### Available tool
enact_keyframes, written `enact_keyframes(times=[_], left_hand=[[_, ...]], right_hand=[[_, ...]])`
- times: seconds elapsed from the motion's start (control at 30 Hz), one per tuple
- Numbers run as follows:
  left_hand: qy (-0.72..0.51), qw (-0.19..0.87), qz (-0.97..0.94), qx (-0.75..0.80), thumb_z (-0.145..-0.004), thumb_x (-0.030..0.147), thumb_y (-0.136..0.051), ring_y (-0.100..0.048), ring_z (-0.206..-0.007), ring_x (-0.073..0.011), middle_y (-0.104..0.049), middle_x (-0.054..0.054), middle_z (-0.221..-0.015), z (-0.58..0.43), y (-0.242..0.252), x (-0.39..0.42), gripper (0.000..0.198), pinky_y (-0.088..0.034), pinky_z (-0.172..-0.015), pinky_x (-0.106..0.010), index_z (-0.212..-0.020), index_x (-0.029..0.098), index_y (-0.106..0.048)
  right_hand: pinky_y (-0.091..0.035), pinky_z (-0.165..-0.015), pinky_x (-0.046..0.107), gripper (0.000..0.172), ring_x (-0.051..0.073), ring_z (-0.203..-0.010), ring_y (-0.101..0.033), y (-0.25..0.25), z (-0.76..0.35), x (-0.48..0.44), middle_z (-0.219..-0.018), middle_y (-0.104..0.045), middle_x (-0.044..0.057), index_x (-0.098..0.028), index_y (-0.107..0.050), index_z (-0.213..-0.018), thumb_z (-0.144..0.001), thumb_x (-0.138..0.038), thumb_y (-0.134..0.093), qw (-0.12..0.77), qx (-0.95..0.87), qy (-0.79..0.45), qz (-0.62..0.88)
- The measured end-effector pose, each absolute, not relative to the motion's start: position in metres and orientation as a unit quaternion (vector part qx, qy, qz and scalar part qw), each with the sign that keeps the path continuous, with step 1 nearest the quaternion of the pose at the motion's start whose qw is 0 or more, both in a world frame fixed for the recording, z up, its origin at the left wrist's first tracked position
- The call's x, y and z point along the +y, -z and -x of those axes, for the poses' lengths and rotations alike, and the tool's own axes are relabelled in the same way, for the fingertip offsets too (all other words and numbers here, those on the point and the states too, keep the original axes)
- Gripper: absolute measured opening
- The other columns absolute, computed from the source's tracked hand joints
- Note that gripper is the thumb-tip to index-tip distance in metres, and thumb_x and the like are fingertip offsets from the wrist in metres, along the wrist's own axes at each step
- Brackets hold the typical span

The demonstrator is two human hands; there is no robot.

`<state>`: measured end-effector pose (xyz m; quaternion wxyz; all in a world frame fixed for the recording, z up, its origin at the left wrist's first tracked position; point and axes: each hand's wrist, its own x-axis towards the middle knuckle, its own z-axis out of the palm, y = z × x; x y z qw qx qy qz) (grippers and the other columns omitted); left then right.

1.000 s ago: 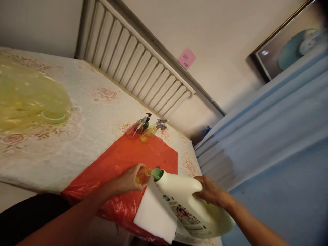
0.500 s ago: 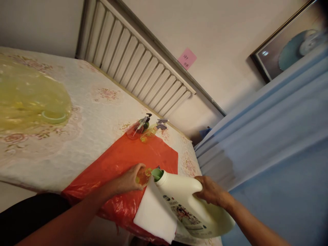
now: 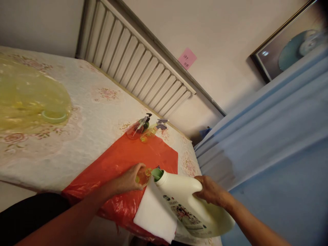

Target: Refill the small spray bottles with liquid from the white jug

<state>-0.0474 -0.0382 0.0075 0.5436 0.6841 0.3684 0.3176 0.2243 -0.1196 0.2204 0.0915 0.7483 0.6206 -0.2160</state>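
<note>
Currently the right hand (image 3: 211,193) grips the cream jug (image 3: 183,196) by its handle, green spout (image 3: 157,174) angled toward the left hand (image 3: 131,179), which wraps a small clear bottle (image 3: 143,176), neck just beside spout. Jug: probably heavy, stiffish; handle's the best hold. Bottle: likely light, slick; hold mid-body. Red sheet (image 3: 148,152) beneath left hand.

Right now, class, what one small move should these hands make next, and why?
Probably the right hand should tilt the pale jug slightly more: its green spout points at the neck of the small clear bottle in the left hand, though whether liquid flows is unclear.
</note>
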Motion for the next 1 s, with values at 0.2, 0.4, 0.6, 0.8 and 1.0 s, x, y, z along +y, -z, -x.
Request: enact_keyframes(times=[0.2,0.4,0.6,0.8,1.0], left_hand=[[-0.321,0.538,-0.683,0.376,-0.06,0.023,-0.068,-0.05,-0.128,-0.0284,-0.053,-0.011,-0.137,0.048,-0.01,-0.039,0.072,-0.043,-0.103,-0.037,-0.127,0.021,-0.043],[-0.326,0.539,-0.682,0.372,-0.059,0.025,-0.07,-0.051,-0.127,-0.0299,-0.055,-0.011,-0.135,0.047,-0.01,-0.039,0.069,-0.046,-0.1,-0.037,-0.124,0.022,-0.045],[-0.327,0.539,-0.681,0.373,-0.06,0.025,-0.07,-0.051,-0.127,-0.029,-0.056,-0.011,-0.134,0.047,-0.011,-0.039,0.07,-0.045,-0.101,-0.037,-0.125,0.022,-0.044],[-0.319,0.538,-0.682,0.378,-0.06,0.024,-0.069,-0.05,-0.128,-0.0291,-0.055,-0.012,-0.135,0.048,-0.018,-0.041,0.069,-0.044,-0.102,-0.038,-0.124,0.021,-0.044],[-0.323,0.541,-0.683,0.37,-0.06,0.024,-0.068,-0.052,-0.126,-0.0287,-0.057,-0.01,-0.133,0.05,-0.02,-0.042,0.065,-0.046,-0.1,-0.038,-0.12,0.023,-0.045]], right_hand=[[-0.036,-0.041,0.014,0.02,0.008,-0.052,-0.055,-0.219,-0.227,-0.12,-0.072,-0.065,0.0,-0.015,-0.063,-0.085,-0.065,-0.016,-0.06,0.089,0.62,0.221,-0.747],[-0.037,-0.042,0.014,0.02,0.008,-0.053,-0.055,-0.219,-0.227,-0.12,-0.072,-0.065,0.0,-0.015,-0.063,-0.085,-0.065,-0.016,-0.06,0.093,0.616,0.217,-0.751],[-0.037,-0.044,0.014,0.02,0.007,-0.054,-0.055,-0.218,-0.229,-0.119,-0.072,-0.066,-0.001,-0.015,-0.064,-0.085,-0.065,-0.015,-0.061,0.089,0.626,0.217,-0.744],[-0.037,-0.045,0.014,0.018,0.007,-0.054,-0.054,-0.219,-0.228,-0.119,-0.07,-0.065,-0.001,-0.015,-0.063,-0.084,-0.065,-0.014,-0.061,0.092,0.627,0.216,-0.743],[-0.037,-0.045,0.015,0.017,0.007,-0.053,-0.054,-0.221,-0.225,-0.119,-0.069,-0.064,-0.002,-0.016,-0.063,-0.083,-0.066,-0.015,-0.061,0.102,0.623,0.207,-0.747]])
